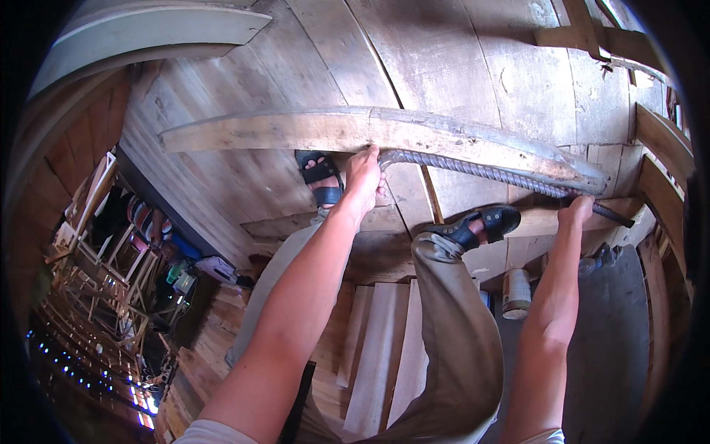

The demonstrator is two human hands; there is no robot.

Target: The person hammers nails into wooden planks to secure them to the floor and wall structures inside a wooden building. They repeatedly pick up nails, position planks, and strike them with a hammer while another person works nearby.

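Observation:
A ribbed steel bar (473,168) slants across the view, dark and bent at its left end. My left hand (362,180) is closed at that bent end, its thumb up against the lower edge of a curved wooden beam (266,133). Farther right, my right hand (577,210) grips the bar close to its straight end, which sticks out past the fist. The bar runs just below the beam's right half, and its right part overlaps or nears the beam's tip. Fingers of both hands are partly hidden.
My sandalled feet, the left sandal (322,177) and right sandal (481,226), stand near the beam on broad planks (436,59). A can (516,294) stands near my right forearm. Loose boards (377,348) lie between my legs. Another person (148,220) is at the far left, among clutter.

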